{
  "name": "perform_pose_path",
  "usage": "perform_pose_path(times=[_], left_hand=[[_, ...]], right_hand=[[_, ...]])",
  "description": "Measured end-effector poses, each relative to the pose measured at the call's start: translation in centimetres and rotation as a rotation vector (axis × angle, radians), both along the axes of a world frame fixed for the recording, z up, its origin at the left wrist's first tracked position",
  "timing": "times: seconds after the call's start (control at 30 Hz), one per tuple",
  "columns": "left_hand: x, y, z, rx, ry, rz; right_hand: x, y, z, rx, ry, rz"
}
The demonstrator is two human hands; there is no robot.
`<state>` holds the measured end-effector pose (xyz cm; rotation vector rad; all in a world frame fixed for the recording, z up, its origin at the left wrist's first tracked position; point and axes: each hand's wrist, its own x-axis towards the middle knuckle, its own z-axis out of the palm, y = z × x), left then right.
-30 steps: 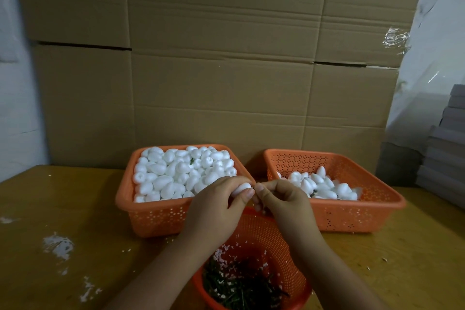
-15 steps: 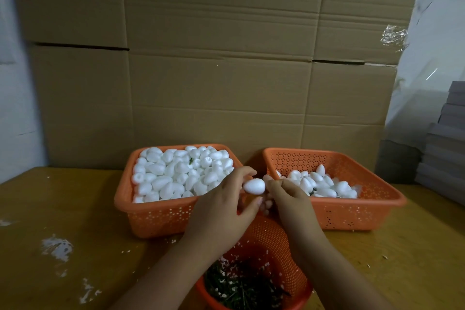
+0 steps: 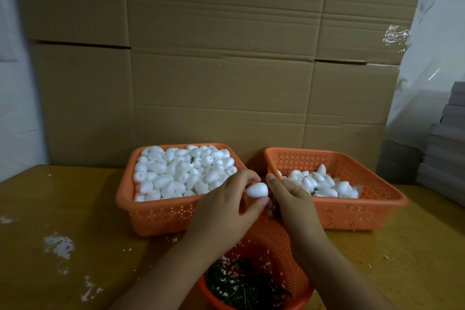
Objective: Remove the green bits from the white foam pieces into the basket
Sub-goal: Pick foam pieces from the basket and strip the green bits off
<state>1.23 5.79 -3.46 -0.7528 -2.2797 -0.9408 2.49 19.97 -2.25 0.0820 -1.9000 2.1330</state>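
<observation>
Currently, left hand (image 3: 224, 211) pinches one white foam piece (image 3: 257, 189) above the round basket (image 3: 289, 254); right hand (image 3: 293, 196) curled alongside, contents indeterminate.

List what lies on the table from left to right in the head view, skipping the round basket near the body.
White smears on the table → full basket of foam pieces → left hand → foam piece it holds → right hand → part-filled basket.

The round basket (image 3: 297, 254) of green bits (image 3: 241, 284) runs off the bottom edge. The right hand (image 3: 294, 199) hides whatever its curled fingers hold.
</observation>
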Motion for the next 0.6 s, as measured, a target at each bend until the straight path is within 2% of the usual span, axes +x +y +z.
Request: perform_pose_path(times=[0.37,0.6], left_hand=[[-0.13,-0.13,-0.11,0.000,0.026,0.008],[-0.43,-0.24,-0.18,0.021,0.023,0.029]], right_hand=[[0.11,-0.05,0.11,0.070,0.000,-0.027],[0.23,-0.53,0.45,0.057,0.101,-0.042]])
